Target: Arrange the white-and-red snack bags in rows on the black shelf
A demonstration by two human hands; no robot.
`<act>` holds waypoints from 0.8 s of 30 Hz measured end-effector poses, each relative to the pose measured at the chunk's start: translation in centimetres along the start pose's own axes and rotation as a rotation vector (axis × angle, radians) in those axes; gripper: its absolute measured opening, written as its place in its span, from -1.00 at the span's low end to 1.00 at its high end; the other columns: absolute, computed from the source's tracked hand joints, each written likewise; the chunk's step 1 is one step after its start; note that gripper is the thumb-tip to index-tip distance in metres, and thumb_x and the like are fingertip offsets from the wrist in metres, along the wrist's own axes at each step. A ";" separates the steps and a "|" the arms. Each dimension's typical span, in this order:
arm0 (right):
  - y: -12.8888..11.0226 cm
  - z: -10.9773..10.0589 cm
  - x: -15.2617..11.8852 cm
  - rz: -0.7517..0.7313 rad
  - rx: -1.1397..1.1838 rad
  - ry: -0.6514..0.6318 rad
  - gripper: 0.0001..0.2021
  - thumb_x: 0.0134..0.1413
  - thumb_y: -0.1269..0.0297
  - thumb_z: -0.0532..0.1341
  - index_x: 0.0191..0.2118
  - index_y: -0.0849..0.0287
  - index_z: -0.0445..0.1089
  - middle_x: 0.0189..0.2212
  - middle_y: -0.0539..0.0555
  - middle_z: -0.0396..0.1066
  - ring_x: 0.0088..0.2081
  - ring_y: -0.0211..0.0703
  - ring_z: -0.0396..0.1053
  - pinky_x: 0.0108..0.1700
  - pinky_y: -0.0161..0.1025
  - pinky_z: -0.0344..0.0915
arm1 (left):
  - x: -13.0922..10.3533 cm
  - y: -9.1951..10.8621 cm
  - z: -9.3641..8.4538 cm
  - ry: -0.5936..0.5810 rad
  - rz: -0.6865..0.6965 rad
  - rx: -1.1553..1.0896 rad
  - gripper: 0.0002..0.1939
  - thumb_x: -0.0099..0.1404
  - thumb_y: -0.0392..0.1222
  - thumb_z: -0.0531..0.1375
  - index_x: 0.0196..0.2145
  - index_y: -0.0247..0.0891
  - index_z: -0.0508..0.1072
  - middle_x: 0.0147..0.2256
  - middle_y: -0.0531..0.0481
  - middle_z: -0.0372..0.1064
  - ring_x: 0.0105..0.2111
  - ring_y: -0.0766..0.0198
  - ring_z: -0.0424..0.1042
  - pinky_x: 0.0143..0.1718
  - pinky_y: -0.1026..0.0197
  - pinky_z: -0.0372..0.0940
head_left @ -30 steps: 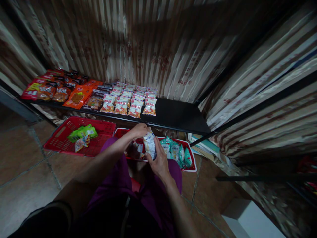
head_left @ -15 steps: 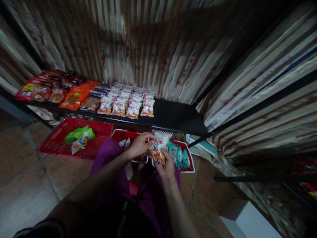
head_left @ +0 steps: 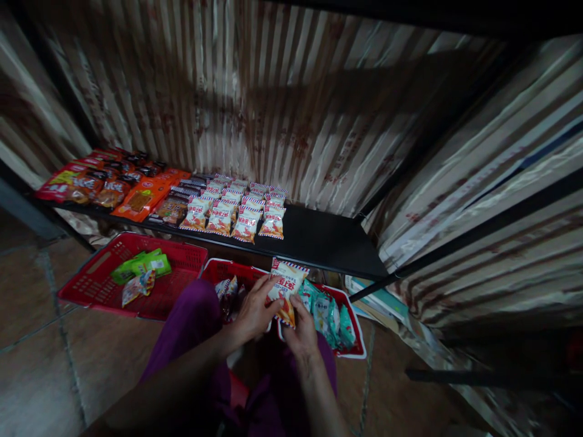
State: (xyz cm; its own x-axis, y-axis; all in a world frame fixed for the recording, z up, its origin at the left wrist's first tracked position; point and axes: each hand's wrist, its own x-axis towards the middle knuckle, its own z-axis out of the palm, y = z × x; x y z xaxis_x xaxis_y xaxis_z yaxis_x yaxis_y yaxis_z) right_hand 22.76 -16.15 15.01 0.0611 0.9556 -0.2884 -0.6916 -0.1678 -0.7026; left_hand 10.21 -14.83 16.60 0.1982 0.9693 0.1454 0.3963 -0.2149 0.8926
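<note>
My left hand (head_left: 255,309) and my right hand (head_left: 303,325) hold one white-and-orange snack bag (head_left: 288,288) between them, its printed front turned up toward me. The fingers of my left hand are partly curled, their tips lying over the bag's left side and front, with the thumb lower down against that same side. My right hand is closed on the bag's lower right, thumb on the front near the edge; its other fingers are hidden behind, so I can't tell how far they curl. The striped top end stands clear of my fingers.

The bag is just in front of the black shelf (head_left: 328,240), above the baskets, between the middle red basket (head_left: 232,263) and the right basket (head_left: 361,340) with teal packets (head_left: 334,321). On the shelf, matching bags (head_left: 246,224) stand in rows beside orange packets (head_left: 143,199). The large red basket (head_left: 175,294) at left holds green packets (head_left: 143,264).
</note>
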 end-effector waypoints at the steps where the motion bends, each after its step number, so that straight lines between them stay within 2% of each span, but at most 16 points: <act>1: -0.1 0.1 0.2 0.001 -0.029 -0.022 -0.68 -0.18 0.31 0.31 -0.18 0.05 0.41 -0.30 -0.05 0.52 -0.28 -0.18 0.48 -0.26 -0.30 0.41 | 0.2 -0.3 0.1 0.022 0.001 0.016 -0.47 0.17 -0.25 0.14 0.12 -0.17 0.26 0.17 -0.11 0.12 0.14 0.16 0.18 0.16 0.10 0.13; 5: -0.4 0.5 1.3 0.014 -0.110 -0.045 -0.55 -0.13 0.26 0.32 -0.02 -0.01 0.35 -0.15 -0.02 0.49 -0.20 -0.15 0.47 -0.22 -0.26 0.40 | 1.0 -1.7 0.7 0.112 0.054 0.061 -0.47 0.19 -0.28 0.13 0.14 -0.13 0.24 0.20 -0.10 0.05 0.16 0.15 0.16 0.17 0.07 0.13; 9: -0.4 0.9 3.1 -0.049 -0.206 -0.065 -0.45 -0.16 0.29 0.36 0.04 0.00 0.31 -0.08 0.01 0.46 -0.11 -0.17 0.43 -0.10 -0.26 0.36 | 2.3 -2.6 0.8 0.179 0.097 0.102 -0.48 0.22 -0.32 0.09 0.14 -0.17 0.23 0.20 -0.13 0.05 0.18 0.14 0.12 0.16 0.06 0.14; 15: -0.8 1.6 6.9 -0.125 -0.294 -0.087 -0.40 -0.19 0.28 0.38 0.07 0.02 0.29 -0.18 0.03 0.50 -0.23 -0.17 0.45 -0.15 -0.24 0.37 | 5.1 -3.5 0.6 0.224 0.135 0.124 -0.45 0.23 -0.32 0.09 0.18 -0.16 0.16 0.21 -0.13 0.02 0.20 0.15 0.08 0.17 0.04 0.14; 20: -1.2 2.1 10.1 -0.142 -0.323 -0.061 -0.36 -0.19 0.26 0.37 0.10 0.03 0.26 -0.22 0.02 0.51 -0.29 -0.17 0.45 -0.22 -0.24 0.37 | 7.5 -4.2 0.7 0.218 0.105 0.163 -0.42 0.22 -0.33 0.08 0.20 -0.14 0.13 0.25 -0.12 -0.04 0.20 0.14 0.09 0.17 0.04 0.14; 24: -1.5 2.4 12.9 -0.170 -0.350 -0.051 -0.36 -0.20 0.23 0.36 0.11 0.03 0.25 -0.18 0.03 0.50 -0.27 -0.15 0.45 -0.21 -0.21 0.38 | 9.9 -4.8 1.1 0.239 0.099 0.218 -0.42 0.23 -0.34 0.06 0.20 -0.16 0.13 0.25 -0.14 -0.05 0.20 0.13 0.09 0.15 0.05 0.17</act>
State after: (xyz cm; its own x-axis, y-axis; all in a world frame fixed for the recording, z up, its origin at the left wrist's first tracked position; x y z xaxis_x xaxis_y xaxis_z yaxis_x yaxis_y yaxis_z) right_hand 22.90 -3.04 13.91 0.1120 0.9861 -0.1223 -0.3866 -0.0702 -0.9196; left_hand 11.28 -4.32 13.32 0.0392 0.9375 0.3458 0.5733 -0.3045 0.7606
